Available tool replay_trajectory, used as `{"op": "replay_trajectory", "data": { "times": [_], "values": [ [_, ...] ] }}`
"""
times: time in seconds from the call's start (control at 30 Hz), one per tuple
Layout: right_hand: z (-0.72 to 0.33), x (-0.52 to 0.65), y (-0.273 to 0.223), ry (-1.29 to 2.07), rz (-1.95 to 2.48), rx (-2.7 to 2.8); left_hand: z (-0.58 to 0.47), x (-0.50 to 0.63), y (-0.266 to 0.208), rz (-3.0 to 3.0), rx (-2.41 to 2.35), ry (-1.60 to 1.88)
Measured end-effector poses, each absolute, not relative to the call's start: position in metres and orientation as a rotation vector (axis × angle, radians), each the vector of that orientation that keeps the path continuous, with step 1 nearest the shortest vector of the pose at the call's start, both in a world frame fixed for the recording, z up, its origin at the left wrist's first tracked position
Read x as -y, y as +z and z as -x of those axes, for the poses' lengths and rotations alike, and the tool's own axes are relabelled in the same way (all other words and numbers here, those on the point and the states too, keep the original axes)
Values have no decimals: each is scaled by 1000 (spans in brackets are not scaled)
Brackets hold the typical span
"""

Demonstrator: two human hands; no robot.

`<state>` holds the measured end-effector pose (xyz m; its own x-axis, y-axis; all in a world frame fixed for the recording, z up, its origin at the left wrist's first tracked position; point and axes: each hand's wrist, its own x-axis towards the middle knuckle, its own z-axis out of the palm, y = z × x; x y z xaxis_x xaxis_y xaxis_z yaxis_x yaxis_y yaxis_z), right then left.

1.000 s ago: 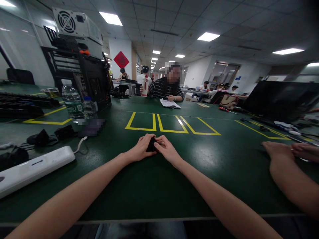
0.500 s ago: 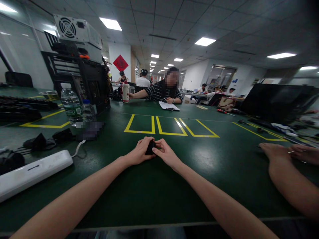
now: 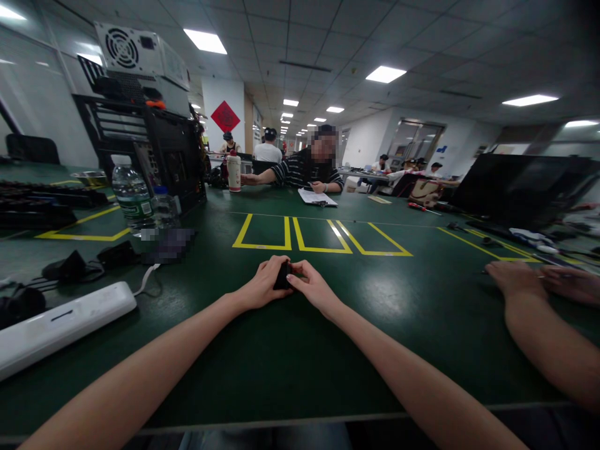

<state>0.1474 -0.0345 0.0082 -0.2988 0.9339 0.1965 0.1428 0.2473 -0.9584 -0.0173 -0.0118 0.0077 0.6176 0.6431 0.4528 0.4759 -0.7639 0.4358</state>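
Between my two hands is a small black object [image 3: 282, 275], close to the green tabletop [image 3: 290, 356]; its kind cannot be made out. My left hand [image 3: 262, 284] is closed round its left side, the fingers lying over the top. From the right, the thumb and fingers of my right hand [image 3: 313, 286] pinch its edge. The fingers cover much of it. Just beyond my hands, yellow tape outlines [image 3: 323, 251] mark the tabletop.
To the left lie a white power strip [image 3: 65, 325] and a water bottle [image 3: 132, 200] beside a black computer case [image 3: 173, 156]. Another person's hands [image 3: 515, 278] are at the right. Across the table, a person in a striped top [image 3: 295, 169] has a clipboard [image 3: 317, 197] and touches a cup [image 3: 234, 174].
My hands keep nearly the same grip on the black object. The whole view has shifted very slightly, and the hands at the right have moved a little.
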Motion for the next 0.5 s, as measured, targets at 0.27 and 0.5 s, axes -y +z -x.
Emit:
{"op": "replay_trajectory", "data": {
  "times": [0.27, 0.5],
  "values": [
    [-147, 32, 5, 1131, 1026, 1624, 17, 13, 9, -2571, -914, 889],
    [-149, 28, 3, 1127, 1046, 1667, 17, 13, 9, -2566, -909, 866]
  ]
}}
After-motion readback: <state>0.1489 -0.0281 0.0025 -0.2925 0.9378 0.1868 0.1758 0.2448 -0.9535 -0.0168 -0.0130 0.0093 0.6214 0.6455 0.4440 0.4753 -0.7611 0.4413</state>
